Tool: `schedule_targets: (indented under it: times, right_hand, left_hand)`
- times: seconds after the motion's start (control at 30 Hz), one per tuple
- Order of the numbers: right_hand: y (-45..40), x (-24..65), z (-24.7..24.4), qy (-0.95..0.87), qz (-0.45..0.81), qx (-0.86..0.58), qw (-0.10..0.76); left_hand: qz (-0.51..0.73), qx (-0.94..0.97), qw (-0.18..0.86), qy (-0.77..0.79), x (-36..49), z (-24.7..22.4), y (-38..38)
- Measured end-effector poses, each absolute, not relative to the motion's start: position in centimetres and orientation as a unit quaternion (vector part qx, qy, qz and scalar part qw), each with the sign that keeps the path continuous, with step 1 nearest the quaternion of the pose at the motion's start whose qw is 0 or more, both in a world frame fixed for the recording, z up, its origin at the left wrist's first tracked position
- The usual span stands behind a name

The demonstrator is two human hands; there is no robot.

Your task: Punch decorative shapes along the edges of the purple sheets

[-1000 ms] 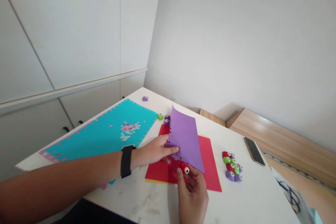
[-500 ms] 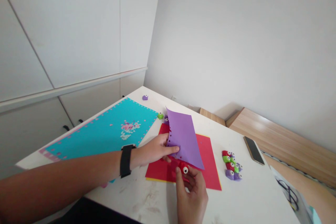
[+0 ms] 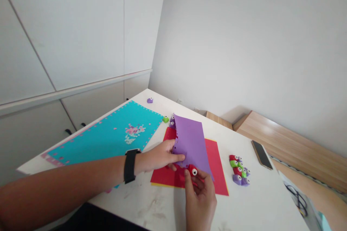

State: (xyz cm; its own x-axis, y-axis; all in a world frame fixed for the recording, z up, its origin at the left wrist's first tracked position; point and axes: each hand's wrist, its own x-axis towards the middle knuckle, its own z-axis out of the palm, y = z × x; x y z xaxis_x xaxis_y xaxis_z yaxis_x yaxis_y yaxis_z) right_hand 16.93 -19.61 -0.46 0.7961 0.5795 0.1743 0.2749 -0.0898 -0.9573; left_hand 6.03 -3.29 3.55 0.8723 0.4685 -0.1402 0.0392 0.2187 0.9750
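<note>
My left hand (image 3: 168, 155) pinches a purple sheet of paper (image 3: 191, 139) between thumb and fingers and holds it raised. Small punched holes run down its left edge and along part of the near edge. Between the thumb and fingers of my right hand (image 3: 200, 193) is a small red craft hole punch (image 3: 192, 170) with a white-and-black button on top. The punch sits at the near edge of the purple sheet; whether paper is in its slot I cannot tell. Below lies a red sheet (image 3: 218, 173) with a yellow edge showing under it.
A turquoise sheet (image 3: 108, 140) with punched edges bears a heap of paper bits (image 3: 134, 130). Several coloured punches (image 3: 239, 170) stand in a group at right, near a phone (image 3: 261, 154). A green punch (image 3: 165, 119) and a purple punch (image 3: 150, 100) stand at the back.
The red punch in my right hand has moved slightly up and right along the near edge of the purple sheet. The sheet has shifted a little right and its far edge has dropped.
</note>
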Motion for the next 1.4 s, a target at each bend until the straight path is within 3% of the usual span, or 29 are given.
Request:
schedule_targets:
  times: [0.23,0.5,0.9,1.17,1.4]
  right_hand:
    - [-18.8,17.4,0.2,-0.204,0.275,-0.637,0.691]
    - [-18.1,17.1,-0.6,-0.072,0.364,-0.508,0.777]
    - [-18.3,17.9,-0.6,-0.039,0.457,-0.454,0.764]
    - [-18.3,17.9,-0.8,-0.064,0.409,-0.475,0.777]
    - [-18.4,17.7,0.5,-0.020,0.465,-0.442,0.767]
  left_hand:
    - [0.149,0.606,0.751,0.214,5.9,3.4,-3.1]
    - [0.156,0.614,0.741,0.225,6.0,2.9,-3.1]
    - [0.153,0.609,0.748,0.216,6.0,3.1,-3.1]
    - [0.144,0.630,0.734,0.210,6.0,3.0,-2.9]
    - [0.148,0.631,0.728,0.222,6.0,2.8,-3.0]
